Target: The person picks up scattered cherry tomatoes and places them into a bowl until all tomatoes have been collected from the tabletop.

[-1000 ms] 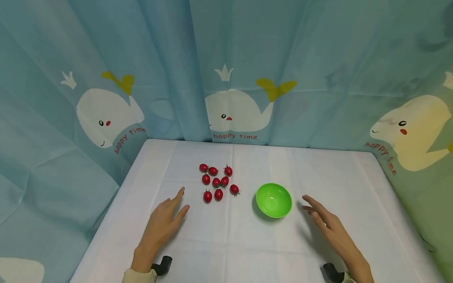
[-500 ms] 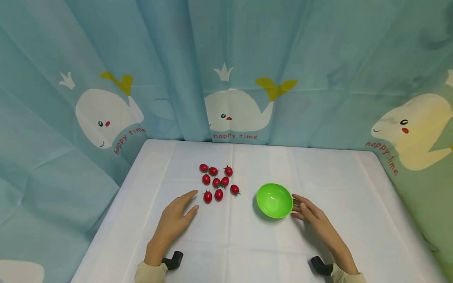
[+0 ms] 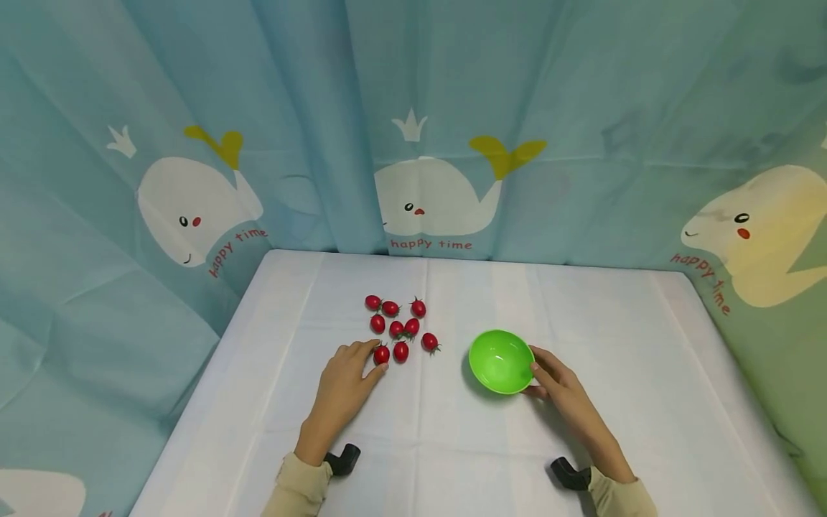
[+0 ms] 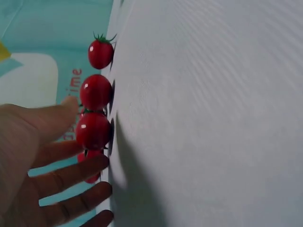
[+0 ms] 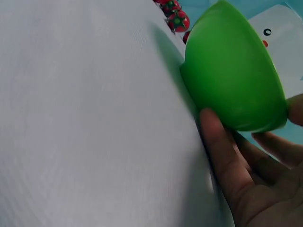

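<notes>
Several red cherry tomatoes [image 3: 400,351] with green stems lie loosely grouped on the white-covered table. My left hand [image 3: 347,383] is at the nearest left cherry tomato [image 3: 382,355], its thumb and index finger on either side. In the left wrist view the fingers of that hand [image 4: 47,156] are spread and fairly straight beside the cherry tomato [image 4: 93,131]; firm contact is not visible. A green bowl [image 3: 501,362] stands right of the tomatoes. My right hand [image 3: 568,396] holds its right side, thumb at the rim and fingers against the underside of the bowl [image 5: 232,71].
The table [image 3: 465,459] has a white cloth with fold lines. A blue curtain [image 3: 310,143] with whale prints hangs behind and at the left, turning greenish at the right. Each wrist wears a black device [image 3: 344,459].
My left hand has moved forward and right to the nearest cherry tomato. My right hand has moved left to the bowl and taken hold of its rim.
</notes>
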`<control>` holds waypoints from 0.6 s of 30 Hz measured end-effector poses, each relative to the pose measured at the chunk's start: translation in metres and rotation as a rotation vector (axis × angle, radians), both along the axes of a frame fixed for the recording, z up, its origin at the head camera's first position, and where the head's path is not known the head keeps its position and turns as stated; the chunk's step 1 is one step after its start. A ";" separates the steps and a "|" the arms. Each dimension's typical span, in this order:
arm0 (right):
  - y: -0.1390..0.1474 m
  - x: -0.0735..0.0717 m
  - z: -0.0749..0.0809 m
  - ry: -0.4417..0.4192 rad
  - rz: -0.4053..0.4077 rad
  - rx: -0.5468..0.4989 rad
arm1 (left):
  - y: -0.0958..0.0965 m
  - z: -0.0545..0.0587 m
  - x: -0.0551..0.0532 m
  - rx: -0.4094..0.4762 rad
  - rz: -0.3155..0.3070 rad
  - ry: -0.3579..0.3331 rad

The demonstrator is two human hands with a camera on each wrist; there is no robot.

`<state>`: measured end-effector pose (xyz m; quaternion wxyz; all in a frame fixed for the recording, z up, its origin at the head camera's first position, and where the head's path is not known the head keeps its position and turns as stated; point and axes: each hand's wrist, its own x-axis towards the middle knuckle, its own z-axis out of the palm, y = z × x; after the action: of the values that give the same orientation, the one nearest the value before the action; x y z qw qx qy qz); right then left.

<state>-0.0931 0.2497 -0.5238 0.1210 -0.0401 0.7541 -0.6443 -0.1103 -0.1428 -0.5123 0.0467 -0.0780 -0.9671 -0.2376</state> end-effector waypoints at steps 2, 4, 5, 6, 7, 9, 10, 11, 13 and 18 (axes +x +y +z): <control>-0.002 -0.001 0.001 0.001 -0.017 -0.006 | 0.002 0.000 -0.001 -0.015 -0.008 0.018; -0.004 -0.001 0.001 0.002 -0.032 -0.011 | 0.003 0.000 -0.002 -0.027 -0.011 0.036; -0.004 -0.001 0.001 0.003 -0.042 -0.009 | 0.004 -0.001 -0.003 -0.030 -0.011 0.047; -0.005 -0.002 0.002 0.002 -0.051 -0.007 | 0.004 -0.001 -0.003 -0.029 -0.010 0.052; -0.007 -0.002 0.002 -0.001 -0.060 -0.005 | 0.004 -0.001 -0.003 -0.026 -0.007 0.054; -0.008 -0.002 0.001 -0.010 -0.070 -0.006 | 0.004 -0.002 -0.003 -0.015 0.002 0.057; -0.010 -0.003 0.001 -0.013 -0.075 -0.006 | 0.004 -0.002 -0.003 -0.013 0.006 0.058; -0.011 -0.003 0.000 -0.014 -0.081 -0.006 | 0.004 -0.003 -0.003 -0.008 0.010 0.059; -0.012 -0.003 -0.001 -0.021 -0.091 -0.012 | 0.004 -0.003 -0.003 0.001 0.017 0.054; -0.015 -0.002 -0.005 -0.026 -0.118 -0.040 | 0.004 -0.003 -0.004 0.012 0.030 0.046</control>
<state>-0.0947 0.2347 -0.5286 0.0917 0.0101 0.7406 -0.6656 -0.1140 -0.1387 -0.5148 0.0732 -0.0685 -0.9654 -0.2409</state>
